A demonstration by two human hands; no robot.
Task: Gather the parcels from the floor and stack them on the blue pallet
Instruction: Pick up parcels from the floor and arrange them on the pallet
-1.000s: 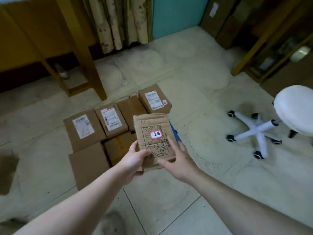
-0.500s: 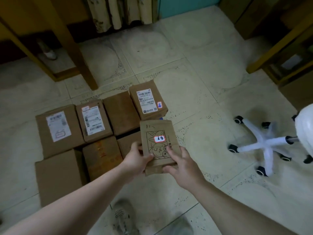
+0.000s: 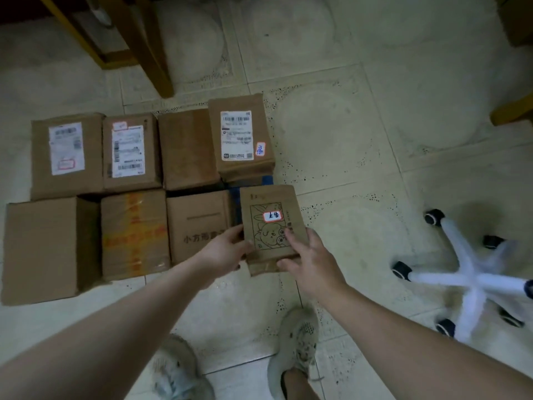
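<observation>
Small brown cardboard parcel with a cartoon line drawing and a red-edged white sticker (image 3: 271,226) is at the right end of the near row, just beside a brown box with printed characters (image 3: 199,223). Blue pallet (image 3: 266,179) shows at its far edge; whether the parcel rests on it, cannot tell. Left hand (image 3: 222,252) grips the parcel's left edge, thumb on top. Right hand (image 3: 308,261) holds the near right corner, fingers curled onto the top face. Six more brown cardboard boxes (image 3: 66,154) fill the two rows.
</observation>
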